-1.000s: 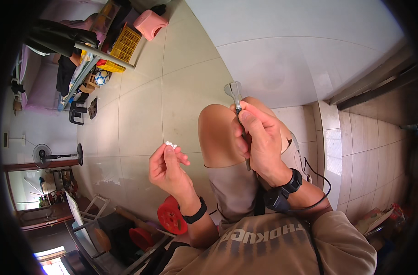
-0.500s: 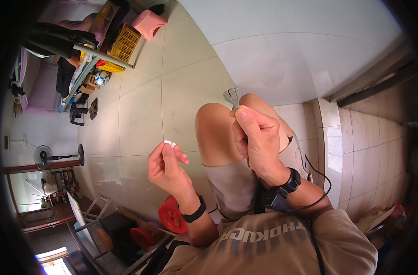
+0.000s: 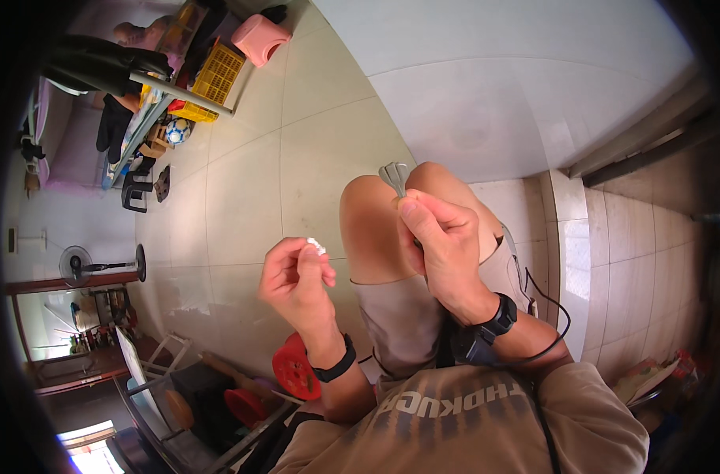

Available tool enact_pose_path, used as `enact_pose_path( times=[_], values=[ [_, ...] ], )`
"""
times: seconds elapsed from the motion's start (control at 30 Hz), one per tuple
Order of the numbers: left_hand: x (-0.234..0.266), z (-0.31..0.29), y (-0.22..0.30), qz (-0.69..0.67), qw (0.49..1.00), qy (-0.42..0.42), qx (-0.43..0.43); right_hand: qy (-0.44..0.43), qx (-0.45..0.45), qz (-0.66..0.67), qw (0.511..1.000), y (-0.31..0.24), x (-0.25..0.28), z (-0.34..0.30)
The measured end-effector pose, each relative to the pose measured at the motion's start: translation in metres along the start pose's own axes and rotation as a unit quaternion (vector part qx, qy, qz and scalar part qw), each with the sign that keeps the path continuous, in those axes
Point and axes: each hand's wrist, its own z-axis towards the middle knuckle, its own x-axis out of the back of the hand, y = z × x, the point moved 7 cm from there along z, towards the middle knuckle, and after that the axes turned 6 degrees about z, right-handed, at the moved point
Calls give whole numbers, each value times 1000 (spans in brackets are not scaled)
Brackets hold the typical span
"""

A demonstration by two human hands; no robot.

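My left hand (image 3: pixel 298 280) is raised in front of my lap, thumb and fingertips closed in a pinch. Between them is a small white crumpled piece (image 3: pixel 316 246), perhaps tissue; its kind is not clear. Above my knees my right hand (image 3: pixel 443 237) grips a small grey metal tool (image 3: pixel 394 177) by its narrow end. The tool's wider, flared head points up and away from me, and its handle is hidden in my fist. The two hands are apart, and the white piece does not touch the tool.
Tiled floor (image 3: pixel 249 189) stretches ahead and left. A red stool (image 3: pixel 295 367) stands beside my left forearm. Farther off are a pink stool (image 3: pixel 259 39), a yellow crate (image 3: pixel 216 79), a ball (image 3: pixel 178 131) and a fan (image 3: pixel 99 267). A black cable (image 3: pixel 567 312) loops by my right wrist.
My left hand has moved a little right and up with the white piece, closer to my right hand. The grey tool has turned in my right hand, and its head has shifted slightly left and lower.
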Motion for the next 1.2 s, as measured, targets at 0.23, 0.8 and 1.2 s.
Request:
enact_pose_path(
  times=[0.23,0.8,1.2],
  values=[
    [-44,-2,27,12,982,-191,8,-14,-39,11,999,8,-3,-3],
    [-86,-7,45,-71,942,-323,61,-108,-82,38,990,-1,4,0],
    [-110,-20,52,-111,926,-356,58,-116,-82,70,987,-18,14,-7]
  ],
)
